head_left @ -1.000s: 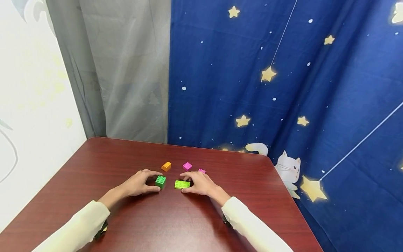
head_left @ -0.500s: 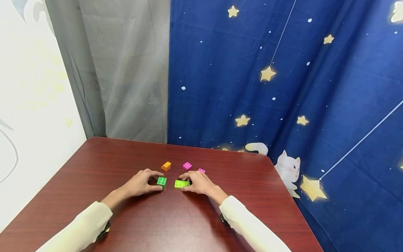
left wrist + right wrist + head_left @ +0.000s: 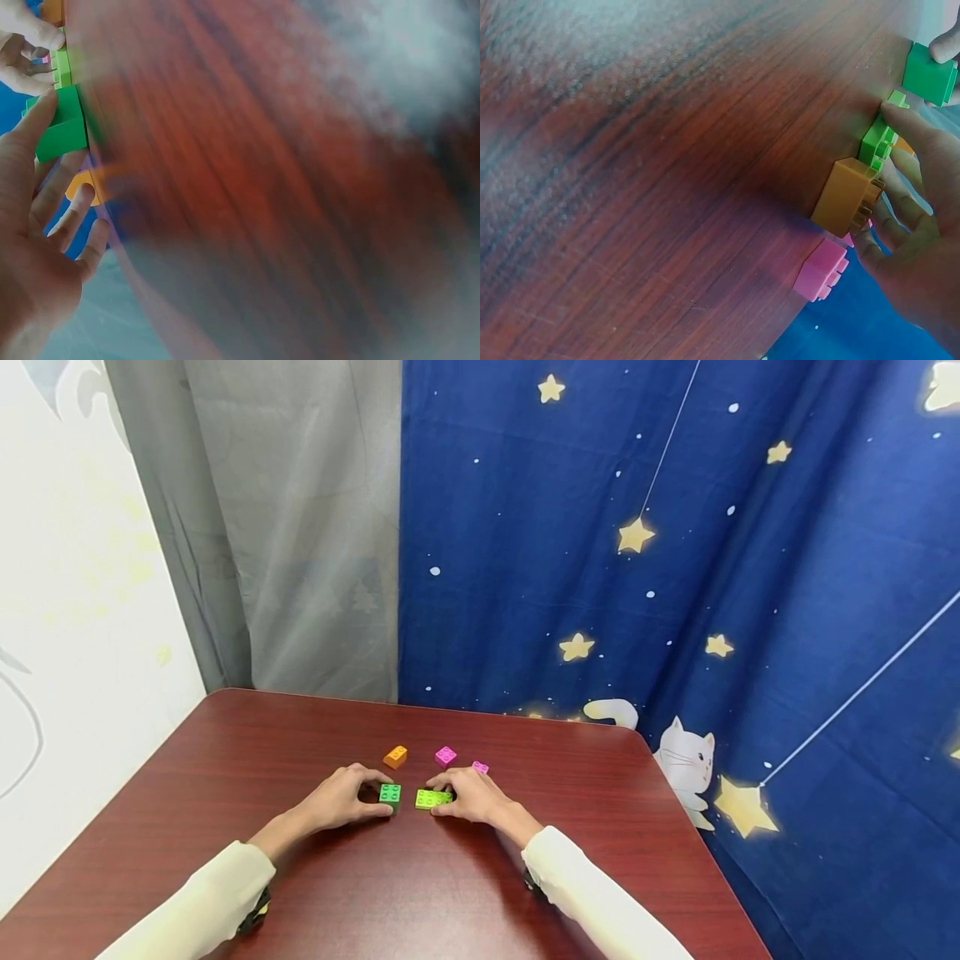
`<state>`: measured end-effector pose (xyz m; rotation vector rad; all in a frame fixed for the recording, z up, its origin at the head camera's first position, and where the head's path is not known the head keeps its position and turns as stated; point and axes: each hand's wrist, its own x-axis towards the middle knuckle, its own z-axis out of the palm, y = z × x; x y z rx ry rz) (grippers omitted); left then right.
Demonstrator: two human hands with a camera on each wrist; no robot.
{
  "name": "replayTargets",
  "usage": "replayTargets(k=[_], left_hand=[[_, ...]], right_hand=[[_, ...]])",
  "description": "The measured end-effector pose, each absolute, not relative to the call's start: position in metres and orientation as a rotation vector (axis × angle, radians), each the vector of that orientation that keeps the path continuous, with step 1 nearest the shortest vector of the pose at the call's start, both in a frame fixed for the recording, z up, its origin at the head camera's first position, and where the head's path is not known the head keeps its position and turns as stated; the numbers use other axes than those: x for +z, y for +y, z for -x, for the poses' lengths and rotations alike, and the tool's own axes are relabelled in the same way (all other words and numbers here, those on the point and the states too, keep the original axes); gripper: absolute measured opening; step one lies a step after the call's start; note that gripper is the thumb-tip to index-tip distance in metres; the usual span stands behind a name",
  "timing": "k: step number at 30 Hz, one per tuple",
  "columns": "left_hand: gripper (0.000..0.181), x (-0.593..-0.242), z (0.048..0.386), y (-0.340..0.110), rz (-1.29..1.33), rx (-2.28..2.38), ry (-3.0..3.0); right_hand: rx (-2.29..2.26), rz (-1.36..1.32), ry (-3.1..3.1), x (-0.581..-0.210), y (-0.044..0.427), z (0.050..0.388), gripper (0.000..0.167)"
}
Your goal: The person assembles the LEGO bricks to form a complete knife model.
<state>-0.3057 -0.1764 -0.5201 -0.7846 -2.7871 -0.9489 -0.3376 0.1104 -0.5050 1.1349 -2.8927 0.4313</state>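
Observation:
A dark green toy building brick [image 3: 390, 796] stands studs up on the table [image 3: 360, 893]. My left hand [image 3: 341, 797] pinches it between thumb and forefinger, and the other fingers spread apart in the left wrist view. Just to its right lies a flat lime-green brick [image 3: 429, 799] with two rows of studs. My right hand [image 3: 474, 796] holds that brick's right end, thumb on the near side and fingers on the far side. A narrow gap separates the two bricks. In the right wrist view, an orange brick [image 3: 844, 196] sits beside my right fingers; the head view hides it behind the hand.
Beyond the hands lie a small orange brick [image 3: 395, 757] and a magenta brick [image 3: 446, 757]. Another pink brick [image 3: 480, 767] shows partly behind my right hand. A grey curtain [image 3: 315, 543] and a blue starry curtain [image 3: 525, 568] hang behind the table.
My left hand has slid right with the dark green brick, which has turned slightly and come closer to the lime-green brick. My right hand has barely moved.

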Motion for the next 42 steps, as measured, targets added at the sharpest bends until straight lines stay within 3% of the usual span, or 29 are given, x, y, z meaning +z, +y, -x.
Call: replayTargets(k=[25,42], left_hand=[[0.028,-0.522,0.306,-0.172,0.819,-1.068,-2.777],[0.033,-0.521,0.310,-0.174,0.795,-1.037,-2.795]], right_hand=[[0.480,-1.110,-2.911,-0.491,0.116,0.343,0.043],[0.596,-1.198,-2.834,-0.467,0.115,0.346,0.039]])
